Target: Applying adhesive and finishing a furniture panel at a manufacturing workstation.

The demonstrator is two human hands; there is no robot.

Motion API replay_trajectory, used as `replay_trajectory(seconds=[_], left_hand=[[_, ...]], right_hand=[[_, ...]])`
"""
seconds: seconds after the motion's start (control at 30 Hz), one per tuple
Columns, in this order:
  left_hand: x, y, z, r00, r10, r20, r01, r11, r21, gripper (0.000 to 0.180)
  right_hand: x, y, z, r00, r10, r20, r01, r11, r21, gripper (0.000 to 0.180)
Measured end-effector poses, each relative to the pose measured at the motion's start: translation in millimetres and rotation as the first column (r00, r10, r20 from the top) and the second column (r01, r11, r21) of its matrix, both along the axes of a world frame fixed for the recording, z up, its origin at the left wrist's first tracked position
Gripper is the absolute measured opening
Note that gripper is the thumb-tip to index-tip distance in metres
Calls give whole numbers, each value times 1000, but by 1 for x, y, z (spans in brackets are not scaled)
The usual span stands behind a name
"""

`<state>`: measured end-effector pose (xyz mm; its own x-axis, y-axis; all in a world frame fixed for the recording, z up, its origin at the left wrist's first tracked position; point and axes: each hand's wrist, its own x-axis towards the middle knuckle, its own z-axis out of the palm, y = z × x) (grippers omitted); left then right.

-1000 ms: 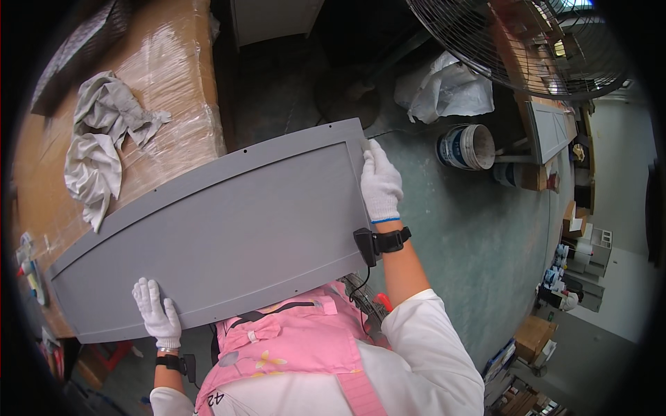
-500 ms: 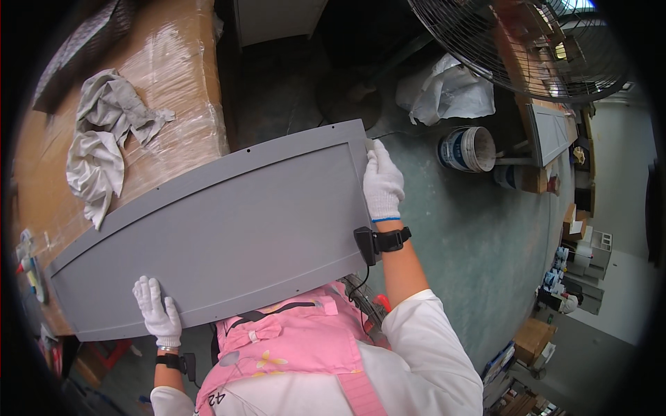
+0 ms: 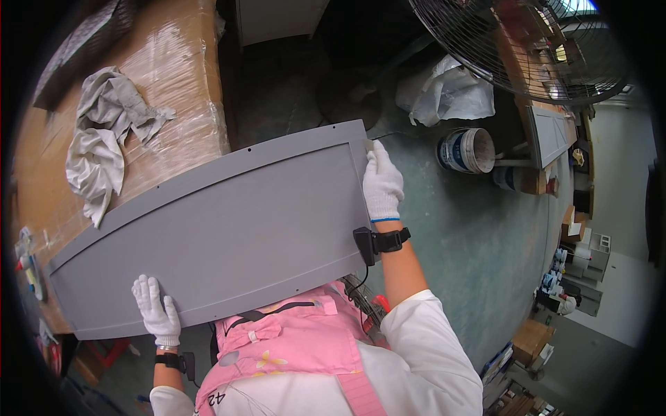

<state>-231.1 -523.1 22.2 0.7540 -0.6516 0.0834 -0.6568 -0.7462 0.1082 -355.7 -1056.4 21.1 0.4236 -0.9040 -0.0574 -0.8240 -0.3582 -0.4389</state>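
A long grey framed panel [image 3: 222, 236] lies in front of me, its far side meeting the wrapped stack. My left hand [image 3: 156, 312], in a white knit glove, rests flat on the panel's near edge, fingers stretched and thumb apart. At the panel's right end is my right hand [image 3: 383, 182], gloved too, its fingers pressed together along the short edge. Something small and pale shows by those fingertips, too little to name. Both wrists wear black straps with small boxes. Small dark holes dot the panel's long edges.
Crumpled grey rags [image 3: 104, 139] lie on the film-wrapped cardboard stack [image 3: 180, 76] at left. Beyond the panel's right end stand a paint bucket [image 3: 475, 150], a white plastic bag [image 3: 451, 93] and a large floor fan [image 3: 527, 48]. Cardboard boxes [image 3: 533, 340] stand far right.
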Motion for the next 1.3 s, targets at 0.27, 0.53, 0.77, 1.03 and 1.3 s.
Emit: replay_trajectory(seconds=[0.27, 0.53, 0.77, 1.03, 1.3], left_hand=[[0, 1, -2, 1000, 10, -7, -10, 1000, 14, 54], [1, 3, -3, 1000, 1, 4, -1, 1000, 17, 54], [1, 3, -3, 1000, -4, 7, 3, 1000, 26, 54], [0, 2, -3, 1000, 5, 6, -5, 1000, 28, 54], [0, 4, -3, 1000, 13, 1, -13, 1000, 27, 54]], right_hand=[[-1, -3, -1, 999, 0, 34, -1, 1000, 11, 36], [-6, -5, -10, 994, 55, 95, -52, 998, -27, 37], [-8, -5, -12, 991, 91, 102, -87, 995, -45, 36], [-4, -3, -2, 995, 97, 31, -95, 995, -43, 37], [-2, -1, -7, 998, 30, 58, -26, 997, -76, 36]])
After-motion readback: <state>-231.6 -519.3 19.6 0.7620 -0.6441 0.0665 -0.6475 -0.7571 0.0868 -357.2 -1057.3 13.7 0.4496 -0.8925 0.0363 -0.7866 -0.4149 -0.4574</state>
